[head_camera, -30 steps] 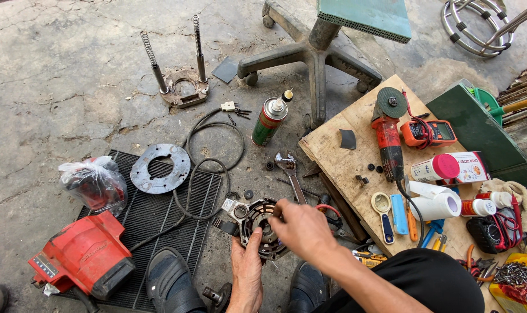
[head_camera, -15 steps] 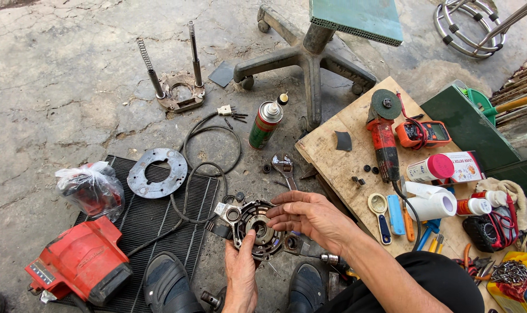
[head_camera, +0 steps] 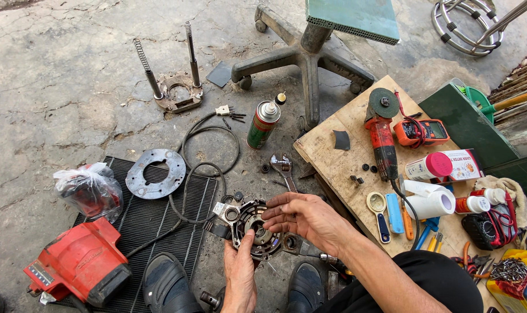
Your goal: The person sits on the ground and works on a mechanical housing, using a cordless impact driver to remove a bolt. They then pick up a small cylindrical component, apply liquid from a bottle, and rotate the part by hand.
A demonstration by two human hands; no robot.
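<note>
My left hand (head_camera: 239, 272) grips the lower edge of a round metal motor end housing (head_camera: 253, 226) held just above the floor between my shoes. My right hand (head_camera: 307, 217) reaches in from the right, with its fingertips resting on the bearing seat at the housing's centre. A black cable (head_camera: 202, 174) runs from the housing in loops across the floor to a white plug (head_camera: 222, 109). What the fingertips pinch, if anything, is hidden.
A red tool body (head_camera: 81, 266) and a metal ring plate (head_camera: 155, 173) lie on a black ribbed mat (head_camera: 142, 226). A spray can (head_camera: 262, 123), a wrench (head_camera: 284, 170) and a spring-post base (head_camera: 176, 93) sit on the concrete. A wooden board (head_camera: 333, 156) carries an angle grinder (head_camera: 381, 136), a multimeter and bottles.
My right hand has drawn back to the right off the housing's top, uncovering its centre. The view has shifted a little, and the left hand keeps its grip.
</note>
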